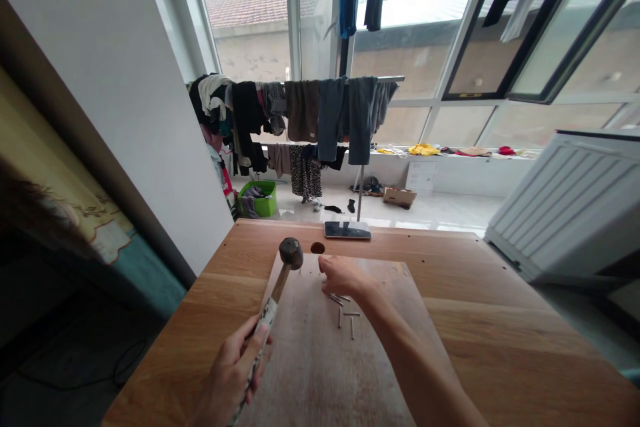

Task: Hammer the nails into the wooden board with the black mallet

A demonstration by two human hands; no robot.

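My left hand (233, 373) is wrapped round the wooden handle of a hammer (280, 280), whose dark round head is raised over the far left corner of a worn wooden board (320, 360). My right hand (343, 277) rests on the board's far part with its fingers pinched together near the board surface; what they pinch is too small to make out. Several loose nails (345, 310) lie on the board just beside and behind that hand.
The board lies on a wooden table (500, 320) with a round hole (317, 247) near its far edge. A phone (347, 230) lies at the table's far edge. Beyond stand a clothes rack (300, 120), a green bin (259, 199) and a white radiator (570, 203) at the right.
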